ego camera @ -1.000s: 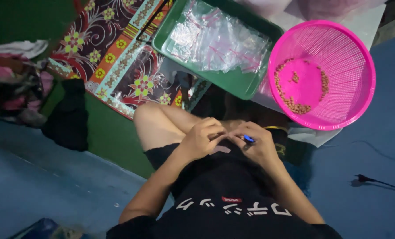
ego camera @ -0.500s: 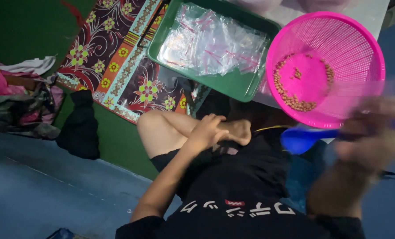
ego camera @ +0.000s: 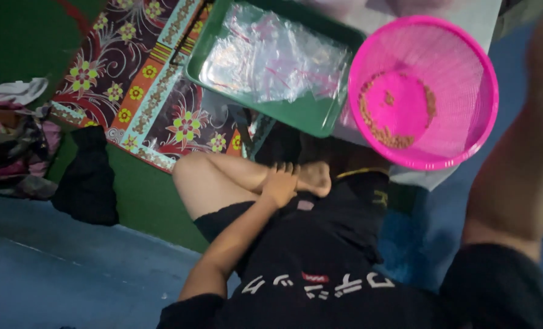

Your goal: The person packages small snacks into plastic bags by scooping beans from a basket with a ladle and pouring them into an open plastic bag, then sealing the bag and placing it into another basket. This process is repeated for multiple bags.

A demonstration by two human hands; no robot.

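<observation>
One pink basket, one green tray
</observation>
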